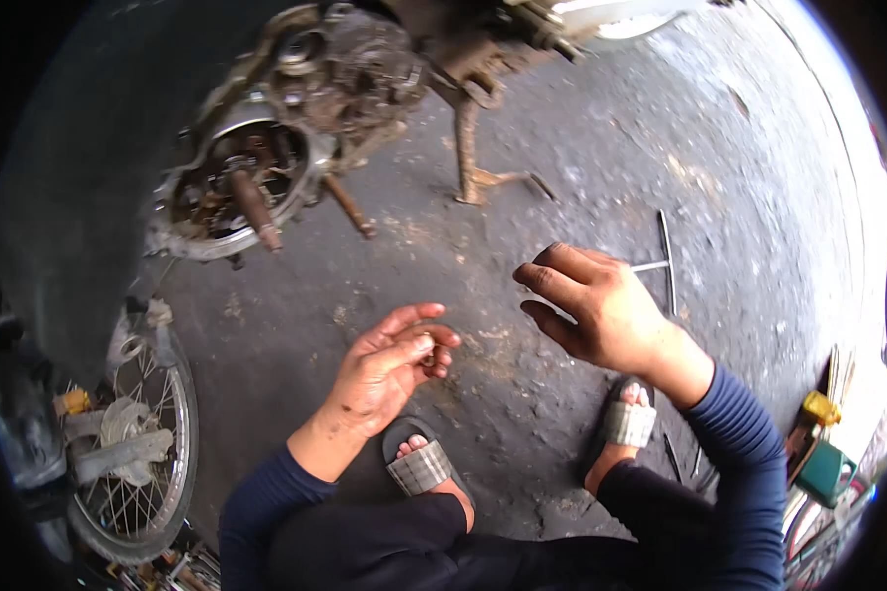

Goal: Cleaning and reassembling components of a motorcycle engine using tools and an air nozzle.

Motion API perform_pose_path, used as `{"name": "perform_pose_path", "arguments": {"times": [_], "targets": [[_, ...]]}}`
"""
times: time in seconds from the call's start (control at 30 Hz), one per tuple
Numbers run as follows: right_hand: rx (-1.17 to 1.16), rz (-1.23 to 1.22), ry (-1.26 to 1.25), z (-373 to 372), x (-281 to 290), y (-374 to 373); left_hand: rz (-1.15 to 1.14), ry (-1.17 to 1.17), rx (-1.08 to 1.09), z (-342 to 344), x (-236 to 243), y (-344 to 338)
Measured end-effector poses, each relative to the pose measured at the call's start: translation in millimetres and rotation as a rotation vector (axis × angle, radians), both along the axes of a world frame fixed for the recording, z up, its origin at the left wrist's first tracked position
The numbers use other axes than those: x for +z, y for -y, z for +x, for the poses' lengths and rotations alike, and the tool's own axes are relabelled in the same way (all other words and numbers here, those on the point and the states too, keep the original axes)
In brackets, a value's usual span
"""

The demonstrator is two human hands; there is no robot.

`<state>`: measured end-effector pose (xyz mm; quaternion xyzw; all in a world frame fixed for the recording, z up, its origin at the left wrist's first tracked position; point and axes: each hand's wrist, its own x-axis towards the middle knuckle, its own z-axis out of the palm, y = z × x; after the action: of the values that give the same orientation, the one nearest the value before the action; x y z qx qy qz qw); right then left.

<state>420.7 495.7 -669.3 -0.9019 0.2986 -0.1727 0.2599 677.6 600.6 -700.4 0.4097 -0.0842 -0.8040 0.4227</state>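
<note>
My left hand is raised over the dark ground, palm turned inward. Its thumb presses against curled fingers, and whatever lies between them is too small to make out. To its right hovers my right hand, knuckles up, with its thumb apart from loosely bent fingers and nothing visible in them. Up to the left is a greasy engine with its round casing uncovered. A rusty shaft sticks out of that casing, and neither hand touches it.
A metal stand reaches down from the machine to the ground. Beyond my right hand lies a T-shaped bar. A spoked wheel is at lower left. Off to the right are a green container and a yellow object.
</note>
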Motion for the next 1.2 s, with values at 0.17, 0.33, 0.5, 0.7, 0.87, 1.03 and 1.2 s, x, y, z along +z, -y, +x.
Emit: {"name": "perform_pose_path", "arguments": {"times": [0.17,0.33,0.5,0.7,0.87,1.03,1.2], "targets": [[0.008,0.218,-0.817,-216,55,-54,0.018,0.161,-0.195,10,7,10],[-0.504,0.391,-0.633,-282,86,-82,0.051,0.123,-0.326,-19,6,29],[-0.178,0.383,-0.255,-144,97,17,-0.165,0.146,-0.453,24,34,21],[0.527,0.614,-0.311,0,135,7,-0.247,0.126,0.435,45,99,-142],[0.781,0.649,-0.5,52,49,-83,-0.255,0.137,1.149,-53,141,-332],[1.256,0.535,-0.533,108,-14,-174,0.122,0.18,1.473,-201,184,-456],[1.523,0.2,-0.888,121,-39,-218,0.152,-0.012,1.838,-354,141,-562]]}}
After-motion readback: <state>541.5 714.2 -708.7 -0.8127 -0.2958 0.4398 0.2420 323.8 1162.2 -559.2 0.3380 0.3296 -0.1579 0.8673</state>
